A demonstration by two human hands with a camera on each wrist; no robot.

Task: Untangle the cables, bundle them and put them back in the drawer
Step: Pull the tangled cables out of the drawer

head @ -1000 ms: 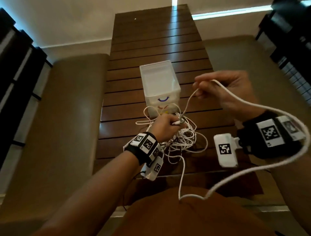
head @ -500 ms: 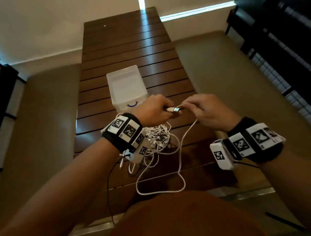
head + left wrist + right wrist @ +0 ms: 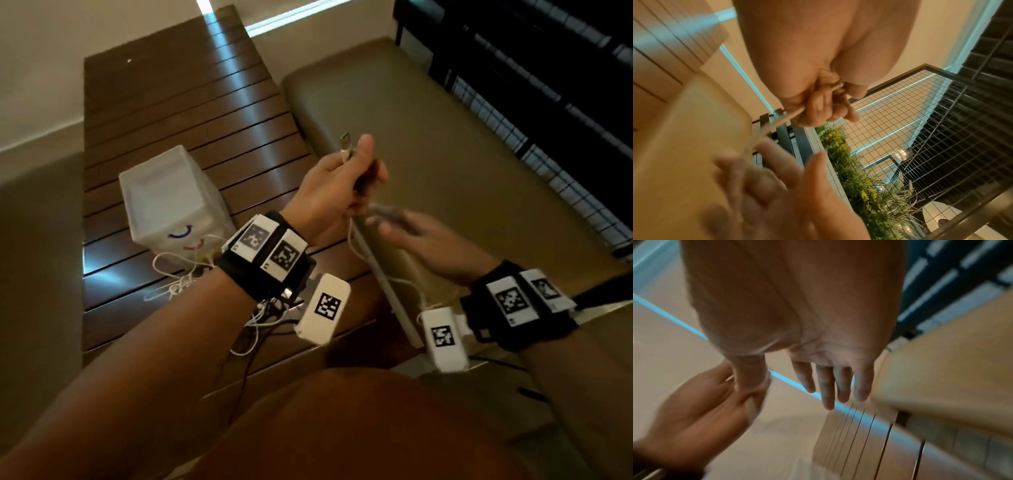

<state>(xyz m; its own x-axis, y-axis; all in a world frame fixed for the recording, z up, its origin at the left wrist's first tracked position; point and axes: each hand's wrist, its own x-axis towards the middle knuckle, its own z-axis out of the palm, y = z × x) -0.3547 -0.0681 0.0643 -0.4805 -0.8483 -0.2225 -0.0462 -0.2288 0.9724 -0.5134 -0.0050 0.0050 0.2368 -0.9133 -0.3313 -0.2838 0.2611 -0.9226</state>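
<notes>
My left hand [image 3: 337,192] is raised over the table's right edge and grips a white cable [image 3: 349,240] in its curled fingers [image 3: 818,110]. The cable's USB plug [image 3: 346,145] sticks up above the fist. From the fist the cable hangs down towards my right wrist. My right hand [image 3: 418,236] is blurred just below and to the right, its fingers [image 3: 828,386] straight. In the left wrist view the cable [image 3: 777,125] reaches the fingers of the right hand [image 3: 777,186]. A tangle of white cables [image 3: 181,281] lies on the table beside the white drawer [image 3: 154,233].
The drawer stands on a dark slatted wooden table [image 3: 205,113]. Padded benches run along the right [image 3: 445,144] and left [image 3: 41,240] sides. A black grid railing [image 3: 548,102] stands at the far right. My knee [image 3: 342,428] is at the table's near edge.
My left hand has risen to the right with the plug end, lifting the cable off the tangle. The right hand has left the plug, opened and dropped below. The view has swung right.
</notes>
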